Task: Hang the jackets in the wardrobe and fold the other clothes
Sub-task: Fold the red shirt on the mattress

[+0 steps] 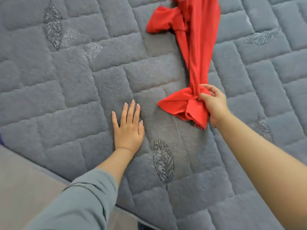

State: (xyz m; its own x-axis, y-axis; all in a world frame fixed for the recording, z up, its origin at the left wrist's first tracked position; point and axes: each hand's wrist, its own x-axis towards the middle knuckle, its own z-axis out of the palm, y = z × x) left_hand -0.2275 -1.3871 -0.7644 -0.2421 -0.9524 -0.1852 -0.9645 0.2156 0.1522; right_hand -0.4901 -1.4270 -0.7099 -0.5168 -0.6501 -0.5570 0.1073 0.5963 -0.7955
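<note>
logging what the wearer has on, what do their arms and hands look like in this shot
The left arm wears a grey-green long sleeve, its cuff pushed up so the forearm and left hand are bare. The right arm is bare as far as the frame shows; the right hand wears no glove. No rings or watch visible.

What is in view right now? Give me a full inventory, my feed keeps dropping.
red garment: one, red, bunched and stretched lengthwise on the quilted cover, right of centre; its near end is gathered in the right hand; type of garment cannot be told.
quilted cover: one, grey-blue with stitched blocks and embroidered leaf motifs, fills most of the view.
lower surface: one, grey-brown, bottom left beyond the cover's edge.
grey sleeve: one, grey-green, on the left forearm.
left hand: one, flat on the cover, palm down, fingers straight, left of the garment and apart from it.
right hand: one, bare forearm, grips the garment's near end.
</note>
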